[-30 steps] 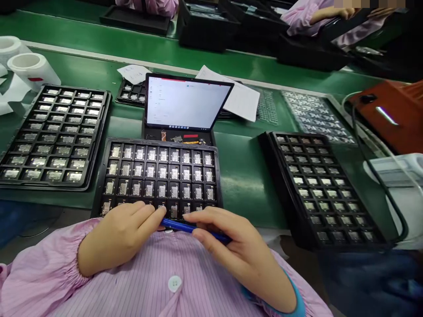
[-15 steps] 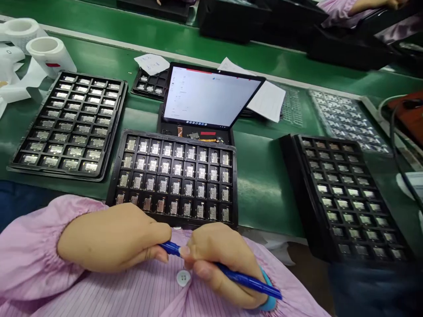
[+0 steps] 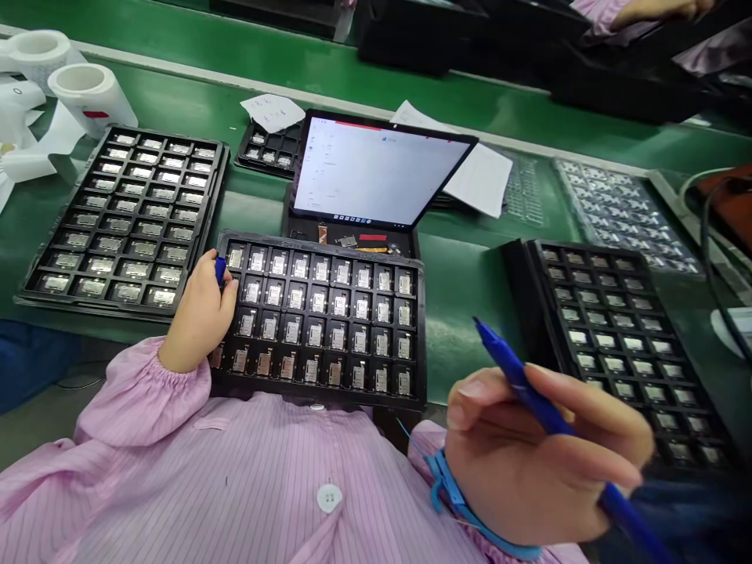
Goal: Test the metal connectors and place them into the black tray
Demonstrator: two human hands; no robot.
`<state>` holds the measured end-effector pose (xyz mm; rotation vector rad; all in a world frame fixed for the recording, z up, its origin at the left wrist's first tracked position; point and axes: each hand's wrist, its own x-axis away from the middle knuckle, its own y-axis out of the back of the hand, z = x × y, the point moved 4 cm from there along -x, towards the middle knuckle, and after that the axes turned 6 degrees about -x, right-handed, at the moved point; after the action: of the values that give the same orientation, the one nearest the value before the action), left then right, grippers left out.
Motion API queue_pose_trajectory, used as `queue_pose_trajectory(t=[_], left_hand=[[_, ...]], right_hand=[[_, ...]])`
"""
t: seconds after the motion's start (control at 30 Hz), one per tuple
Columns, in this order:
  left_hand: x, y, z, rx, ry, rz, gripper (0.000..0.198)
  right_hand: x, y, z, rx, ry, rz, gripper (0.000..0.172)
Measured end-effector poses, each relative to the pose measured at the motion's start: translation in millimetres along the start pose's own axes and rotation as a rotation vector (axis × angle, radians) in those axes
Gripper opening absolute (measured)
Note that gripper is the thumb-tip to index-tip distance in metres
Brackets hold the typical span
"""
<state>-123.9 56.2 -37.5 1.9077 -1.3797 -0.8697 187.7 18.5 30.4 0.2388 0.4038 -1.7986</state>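
Observation:
My left hand rests closed on the left edge of the middle black tray, pinching a small blue pen cap. That tray holds rows of small metal parts. My right hand is raised at the lower right, closed on a blue pen whose uncapped tip points up and left. A blue strap circles my right wrist. Pink striped sleeves cover both arms.
A black tray of parts lies to the left, another to the right. A lit tablet screen stands behind the middle tray, with papers and a smaller tray behind. White rolls sit far left. Another person's sleeve shows across the green belt.
The hands have pulled apart: my left hand took the cap off and moved up to the tray's left edge, my right hand swung the pen out to the right and raised it.

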Motion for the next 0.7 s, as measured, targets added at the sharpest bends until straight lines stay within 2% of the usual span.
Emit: queue_pose_trajectory(t=[0.1, 0.2, 0.33, 0.4, 0.47, 0.57, 0.7], left_hand=[[1.3, -9.0, 12.1, 0.054, 0.079, -0.041, 0.025], [0.2, -8.2, 23.3, 0.179, 0.135, -0.075, 0.017], [-0.7, -9.3, 32.6, 0.571, 0.287, -0.056, 0.032], [1.9, -12.8, 32.8, 0.759, 0.351, -0.024, 0.039], [6.1, -15.1, 31.4, 0.848, 0.36, -0.03, 0.041], [13.2, -17.2, 28.4, 0.864, 0.31, -0.077, 0.038], [19.6, -20.6, 24.3, 0.859, 0.256, -0.083, 0.037]], right_hand=[[-1.2, -16.8, 9.9, -0.082, 0.045, 0.068, 0.024], [-1.3, -26.1, 15.8, -0.099, -0.047, 0.141, 0.015], [3.9, -54.6, 11.4, -0.195, -0.205, 0.3, 0.003], [2.3, -75.2, 5.2, -0.203, -0.228, 0.384, 0.006], [-4.6, -95.9, -3.0, -0.121, -0.194, 0.454, 0.007], [-18.6, -124.4, -18.6, 0.098, -0.085, 0.537, 0.004], [-28.3, -152.6, -42.2, 0.291, 0.033, 0.56, 0.009]])
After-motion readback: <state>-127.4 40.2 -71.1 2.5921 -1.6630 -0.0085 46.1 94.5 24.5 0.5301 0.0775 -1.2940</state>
